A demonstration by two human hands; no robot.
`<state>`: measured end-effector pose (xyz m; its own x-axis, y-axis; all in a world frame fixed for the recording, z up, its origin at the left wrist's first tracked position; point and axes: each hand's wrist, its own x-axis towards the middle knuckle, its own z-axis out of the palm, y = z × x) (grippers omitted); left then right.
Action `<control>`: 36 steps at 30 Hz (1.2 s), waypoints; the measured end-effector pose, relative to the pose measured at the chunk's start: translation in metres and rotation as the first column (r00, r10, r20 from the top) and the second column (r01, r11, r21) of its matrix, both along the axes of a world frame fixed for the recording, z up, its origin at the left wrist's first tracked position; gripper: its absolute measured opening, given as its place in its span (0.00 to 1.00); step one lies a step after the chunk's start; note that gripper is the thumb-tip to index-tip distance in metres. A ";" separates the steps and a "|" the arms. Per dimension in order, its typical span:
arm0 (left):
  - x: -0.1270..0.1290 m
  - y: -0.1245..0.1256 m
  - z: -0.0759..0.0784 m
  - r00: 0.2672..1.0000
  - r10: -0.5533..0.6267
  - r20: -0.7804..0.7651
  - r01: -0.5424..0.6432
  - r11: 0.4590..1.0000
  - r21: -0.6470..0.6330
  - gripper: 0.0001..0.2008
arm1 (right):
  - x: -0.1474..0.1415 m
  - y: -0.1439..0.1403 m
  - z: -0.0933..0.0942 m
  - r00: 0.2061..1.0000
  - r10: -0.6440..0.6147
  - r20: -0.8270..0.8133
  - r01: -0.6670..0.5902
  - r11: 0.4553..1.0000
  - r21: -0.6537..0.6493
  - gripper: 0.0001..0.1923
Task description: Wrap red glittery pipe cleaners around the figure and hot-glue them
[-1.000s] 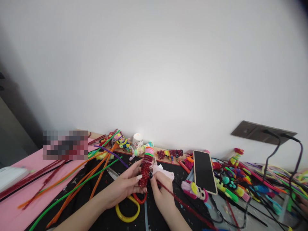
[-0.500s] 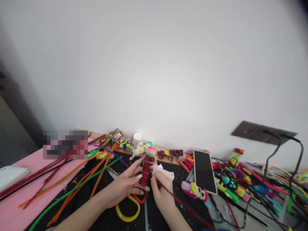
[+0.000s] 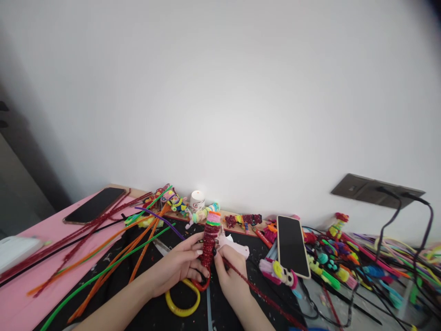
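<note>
My left hand [image 3: 177, 266] is closed around a pipe-cleaner figure [image 3: 208, 241], upright with a slight tilt. It has a coiled dark red tinsel body and pink, green and orange bands at its top. Close against its right side, my right hand [image 3: 231, 269] pinches a dark red tinsel pipe cleaner [image 3: 253, 288], whose long tail trails to the lower right. My fingertips partly cover the coils. Beneath the left hand lie scissors [image 3: 182, 314] with yellow and red handles. A pale pink piece [image 3: 237, 247] rests behind the right hand.
Orange and green pipe cleaners [image 3: 113, 266] spread across the left. One phone [image 3: 96, 205] lies on the pink sheet [image 3: 20, 299], another phone [image 3: 292, 243] on the right. A paper cup [image 3: 197, 201] and several small figures line the wall. Cables run from a socket plate [image 3: 375, 189].
The figure has turned and straightened slightly in my left hand, whose fingers have shifted around its lower end. My right hand has hardly moved.
</note>
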<state>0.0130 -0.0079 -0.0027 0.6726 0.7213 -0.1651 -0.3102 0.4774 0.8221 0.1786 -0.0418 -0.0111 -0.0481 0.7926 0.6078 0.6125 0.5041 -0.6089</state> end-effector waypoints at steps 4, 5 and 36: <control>0.001 0.000 0.001 1.000 0.024 -0.013 -0.024 1.000 -0.011 0.25 | 0.000 0.000 0.001 1.000 0.014 0.015 -0.014 1.000 -0.018 0.16; 0.001 0.000 0.001 1.000 0.025 -0.018 -0.025 1.000 -0.018 0.26 | 0.000 0.000 0.001 1.000 0.015 0.021 -0.014 1.000 -0.021 0.16; -0.001 -0.004 0.003 0.989 0.001 -0.150 0.003 1.000 0.027 0.34 | -0.001 -0.001 -0.002 0.998 0.044 0.037 -0.041 0.996 -0.081 0.16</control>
